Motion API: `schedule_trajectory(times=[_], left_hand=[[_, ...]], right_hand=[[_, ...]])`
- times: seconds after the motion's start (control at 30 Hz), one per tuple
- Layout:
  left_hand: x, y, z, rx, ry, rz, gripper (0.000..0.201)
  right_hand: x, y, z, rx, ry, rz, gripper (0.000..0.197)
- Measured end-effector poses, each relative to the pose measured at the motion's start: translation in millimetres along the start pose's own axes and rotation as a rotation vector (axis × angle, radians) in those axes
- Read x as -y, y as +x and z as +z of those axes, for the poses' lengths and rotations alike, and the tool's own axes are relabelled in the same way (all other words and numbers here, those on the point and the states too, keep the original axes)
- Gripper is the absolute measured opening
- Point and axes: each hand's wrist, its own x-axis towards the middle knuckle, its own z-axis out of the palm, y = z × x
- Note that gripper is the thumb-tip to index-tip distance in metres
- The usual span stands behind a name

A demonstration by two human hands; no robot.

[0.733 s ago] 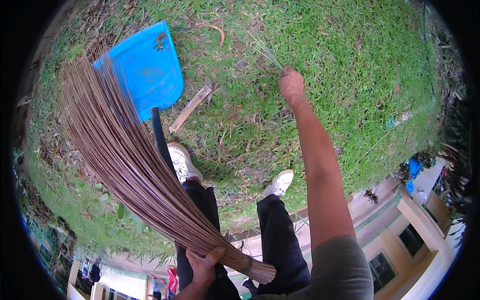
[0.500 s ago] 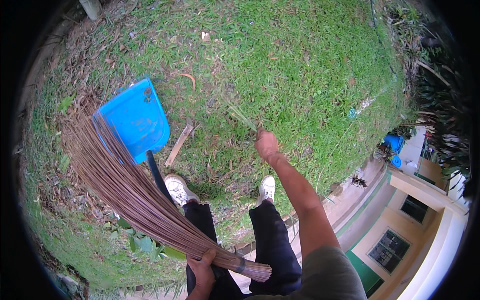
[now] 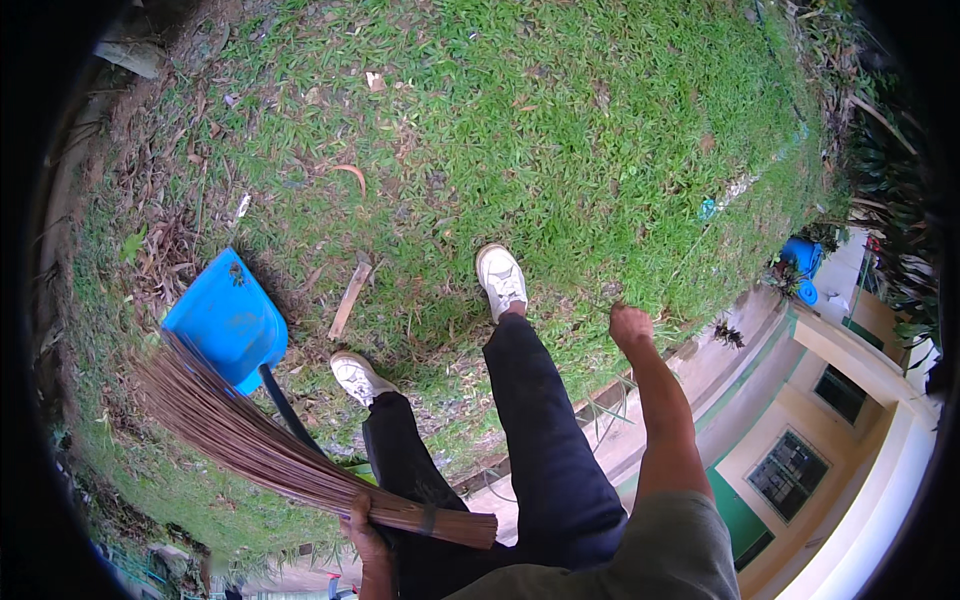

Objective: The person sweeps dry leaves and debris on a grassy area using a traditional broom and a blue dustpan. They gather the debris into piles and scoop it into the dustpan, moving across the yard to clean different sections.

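My left hand is closed around a stick broom near its bound end, and the bristles fan out to the far left. A blue dustpan stands beyond the broom, its dark handle running back behind the bristles toward my left hand. Whether that hand also grips the handle is hidden. On the right, my right hand is closed over the grass, with a thin grass stalk poking out of the fist.
A flat piece of wood lies on the lawn between the dustpan and my stepping foot. Dry leaves gather at the left. A paved path and a cream building border the right, near a blue container.
My right hand has swung right and nearer, toward the path. My right foot has stepped forward. The broom and dustpan have shifted left and nearer in view.
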Motion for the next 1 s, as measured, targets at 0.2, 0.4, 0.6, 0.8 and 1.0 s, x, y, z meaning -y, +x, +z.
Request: schedule_trajectory(times=[0.2,0.4,0.6,0.8,1.0], left_hand=[[59.7,35.3,26.0,0.046,0.167,0.036,0.055],[74.1,39.4,41.0,0.02,0.206,0.023,0.056],[67.3,36.8,51.8,0.113,0.194,0.072,0.052],[52.5,34.8,42.3,0.126,0.121,0.074,0.057],[48.9,44.2,31.6,0.015,0.213,0.142,0.06]], right_hand=[[-17.5,10.7,30.0,0.025,0.203,0.12,0.02],[8.8,44.7,37.7,-0.492,1.109,-0.028,0.012],[67.6,124.8,-1.9,-0.28,2.374,0.162,0.027],[84.7,55.8,-0.3,-0.081,2.446,0.722,0.033],[56.5,30.8,6.7,-0.328,2.407,0.609,0.014]])
